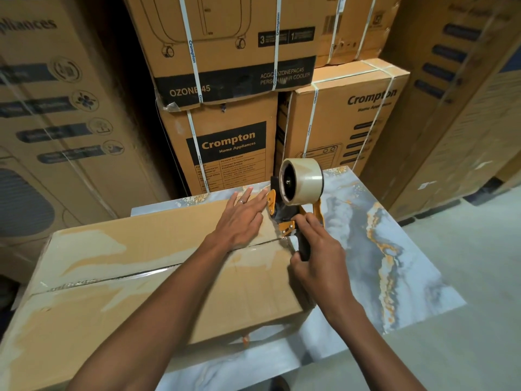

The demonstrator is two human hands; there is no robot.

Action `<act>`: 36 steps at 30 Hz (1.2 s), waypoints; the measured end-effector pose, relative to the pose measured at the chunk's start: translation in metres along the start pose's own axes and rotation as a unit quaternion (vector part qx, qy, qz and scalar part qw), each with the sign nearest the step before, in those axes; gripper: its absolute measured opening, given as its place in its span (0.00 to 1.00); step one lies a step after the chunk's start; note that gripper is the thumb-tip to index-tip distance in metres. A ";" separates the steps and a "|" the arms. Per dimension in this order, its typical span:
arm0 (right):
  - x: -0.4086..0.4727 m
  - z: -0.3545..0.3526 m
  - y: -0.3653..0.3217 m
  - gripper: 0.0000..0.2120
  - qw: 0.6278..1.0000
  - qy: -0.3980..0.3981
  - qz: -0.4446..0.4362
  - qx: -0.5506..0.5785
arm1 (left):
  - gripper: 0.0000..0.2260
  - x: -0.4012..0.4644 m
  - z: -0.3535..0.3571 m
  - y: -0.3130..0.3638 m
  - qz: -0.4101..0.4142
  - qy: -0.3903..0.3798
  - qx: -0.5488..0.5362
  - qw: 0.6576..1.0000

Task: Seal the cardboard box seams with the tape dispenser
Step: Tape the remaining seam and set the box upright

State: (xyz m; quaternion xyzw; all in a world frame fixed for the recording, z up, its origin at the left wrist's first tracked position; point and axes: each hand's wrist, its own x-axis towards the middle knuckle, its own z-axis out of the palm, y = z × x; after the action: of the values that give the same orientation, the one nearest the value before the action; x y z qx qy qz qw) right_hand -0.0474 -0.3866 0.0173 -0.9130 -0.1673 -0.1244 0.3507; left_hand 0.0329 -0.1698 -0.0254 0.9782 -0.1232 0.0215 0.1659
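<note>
Both hands busy: left hand (242, 218) flat on the box (146, 277), right hand (315, 258) beside it gripping the tape dispenser (296, 190) handle.

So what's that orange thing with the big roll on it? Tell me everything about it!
It is a tape dispenser with an orange metal-looking frame, a dark handle and a big roll of clear tape on a black hub at the top. It stands upright at the right end of the cardboard box, where the middle seam ends. The right hand grips its handle. The left hand lies flat on the box beside it.
</note>
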 end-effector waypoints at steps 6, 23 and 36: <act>0.000 -0.003 -0.001 0.34 1.000 -0.015 -0.002 -0.003 | 0.29 0.004 0.001 0.008 -0.060 0.009 0.030 0.998; -0.058 -0.022 0.004 0.35 0.999 -0.038 0.008 -0.030 | 0.25 0.002 0.000 0.016 -0.077 -0.014 0.052 0.996; -0.082 -0.024 0.002 0.35 0.999 0.000 0.041 -0.020 | 0.24 -0.036 0.015 0.029 0.005 -0.031 0.017 0.999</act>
State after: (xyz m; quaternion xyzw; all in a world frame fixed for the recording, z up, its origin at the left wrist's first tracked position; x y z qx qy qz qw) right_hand -0.1236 -0.4227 0.0053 -0.9257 -0.1273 -0.1137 0.3375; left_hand -0.0090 -0.1926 -0.0329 0.9804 -0.1330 -0.0062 0.1454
